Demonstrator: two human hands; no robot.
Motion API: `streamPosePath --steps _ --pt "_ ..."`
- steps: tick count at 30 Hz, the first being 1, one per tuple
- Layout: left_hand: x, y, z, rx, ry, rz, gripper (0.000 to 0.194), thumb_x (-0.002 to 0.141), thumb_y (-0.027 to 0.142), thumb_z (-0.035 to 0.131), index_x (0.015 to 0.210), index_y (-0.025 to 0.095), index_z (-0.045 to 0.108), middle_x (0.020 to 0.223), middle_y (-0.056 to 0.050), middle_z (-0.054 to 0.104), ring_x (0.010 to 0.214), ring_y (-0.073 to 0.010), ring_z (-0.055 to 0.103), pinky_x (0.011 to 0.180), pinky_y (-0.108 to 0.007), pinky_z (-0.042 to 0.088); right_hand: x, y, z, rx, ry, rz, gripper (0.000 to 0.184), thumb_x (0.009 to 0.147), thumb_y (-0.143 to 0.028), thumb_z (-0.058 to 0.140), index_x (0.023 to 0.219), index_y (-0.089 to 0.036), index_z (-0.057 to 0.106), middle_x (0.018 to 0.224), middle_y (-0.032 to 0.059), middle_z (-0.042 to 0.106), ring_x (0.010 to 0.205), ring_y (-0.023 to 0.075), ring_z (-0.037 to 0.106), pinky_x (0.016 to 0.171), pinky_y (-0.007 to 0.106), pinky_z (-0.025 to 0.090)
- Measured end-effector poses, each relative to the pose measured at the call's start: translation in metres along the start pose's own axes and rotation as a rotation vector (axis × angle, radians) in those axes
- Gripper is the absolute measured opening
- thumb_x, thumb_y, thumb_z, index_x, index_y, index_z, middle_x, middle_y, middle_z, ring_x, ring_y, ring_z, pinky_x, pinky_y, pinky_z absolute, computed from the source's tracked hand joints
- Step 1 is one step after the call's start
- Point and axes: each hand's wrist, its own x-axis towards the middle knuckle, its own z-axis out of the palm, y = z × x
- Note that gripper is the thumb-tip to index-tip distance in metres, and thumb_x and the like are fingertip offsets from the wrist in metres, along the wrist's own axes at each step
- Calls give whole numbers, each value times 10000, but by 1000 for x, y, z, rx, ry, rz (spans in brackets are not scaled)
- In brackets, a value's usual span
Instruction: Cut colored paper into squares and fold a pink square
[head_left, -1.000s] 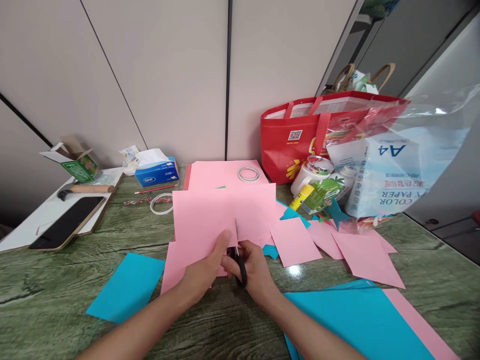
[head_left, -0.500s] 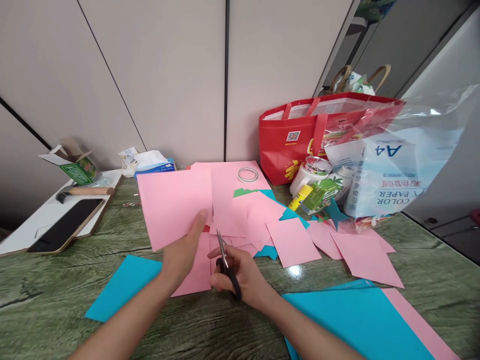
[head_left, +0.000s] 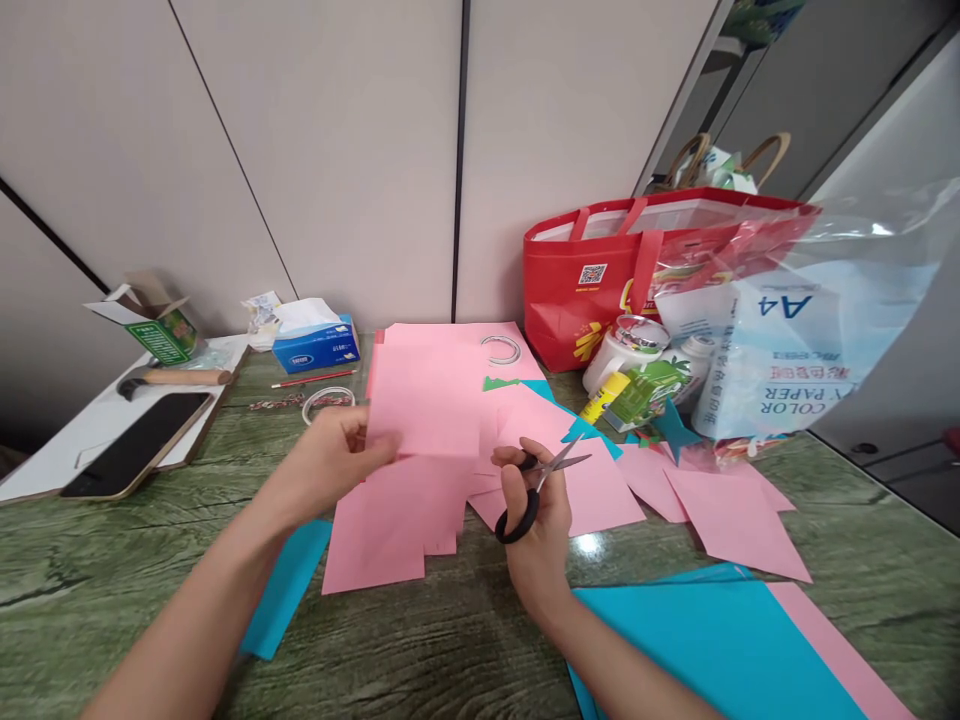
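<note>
Between its thumb and fingers, my left hand (head_left: 341, 455) pinches a sheet of pink paper (head_left: 425, 400) by its lower left edge, raised over other pink sheets (head_left: 375, 530). My right hand (head_left: 544, 530) has black-handled scissors (head_left: 519, 518) looped on the fingers. The scissor blades point up and to the right, slightly parted, clear of the held sheet. Pink squares (head_left: 604, 485) lie spread right of the scissors, partly over blue paper. Below my left forearm sits a piece of blue paper (head_left: 281, 600), partly hidden by the arm.
A tissue box (head_left: 315, 345), red pencil (head_left: 313, 379) and tape ring (head_left: 328, 400) stand at back left, near a phone (head_left: 135, 445) and hammer (head_left: 172, 377). A red bag (head_left: 559, 310), glue stick (head_left: 604, 398) and paper pack (head_left: 787, 350) are back right. Blue sheets (head_left: 690, 650) lie front right.
My left hand has shifted the pink sheet rightward and changed its hold to the left edge. My right hand has moved right and up, turning the scissors to point right.
</note>
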Motion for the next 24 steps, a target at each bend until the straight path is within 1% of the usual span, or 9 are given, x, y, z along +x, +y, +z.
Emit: streamPosePath --steps 3,7,9,11,14,16,20,22,24 --pt "-1 1 -4 74 -357 44 254 708 260 539 490 173 442 468 67 345 418 -62 313 400 -192 217 1 3 0 56 -77 107 380 747 -340 586 1077 -201 460 898 39 585 808 158 538 737 300 435" --pt "-2 1 -1 -72 -545 -5 209 749 293 518 578 176 491 522 52 432 463 -78 420 449 -189 317 1 6 1 216 -324 338 286 660 -289 682 900 -170 583 781 20 634 696 153 558 618 263 464" --pt "0 -1 2 -233 -554 -45 222 780 351 484 649 179 536 567 30 513 512 -98 491 509 -210 389 2 7 2 374 -353 443 246 649 -260 695 860 -174 603 810 19 659 726 163 583 636 268 482" --pt "2 -5 6 -323 -516 -46 243 785 383 470 693 180 568 606 10 567 544 -115 526 532 -228 417 6 10 2 528 -287 562 260 639 -240 708 871 -180 608 866 14 674 777 166 609 676 269 501" --pt "2 -14 15 -186 -457 49 166 694 311 576 790 187 628 785 -30 654 701 -169 582 609 -256 446 14 16 0 659 -97 786 266 623 -236 725 857 -182 612 840 1 697 760 153 644 667 255 524" --pt "-2 -19 24 -55 -440 129 230 653 250 610 879 219 640 926 -27 660 870 -200 574 729 -274 441 19 19 -1 706 12 864 228 627 -228 724 825 -196 614 786 -19 706 725 139 657 653 244 532" --pt "-12 -21 48 -125 -656 95 141 705 340 592 703 202 622 712 0 644 695 -166 573 644 -262 453 18 20 0 744 35 855 192 666 -237 701 837 -200 623 820 -18 708 745 135 659 664 233 539" --pt "-14 -20 58 -230 -631 31 192 716 385 577 705 196 606 710 -5 644 669 -161 573 612 -262 461 15 18 1 719 6 809 222 678 -263 692 878 -195 622 872 -4 701 792 145 650 685 243 540" --pt "-14 -18 64 -259 -489 -1 232 714 414 571 790 201 620 839 -29 672 786 -182 596 682 -273 474 12 16 1 688 -21 731 241 688 -272 680 911 -208 616 908 -5 691 837 156 634 719 272 536"
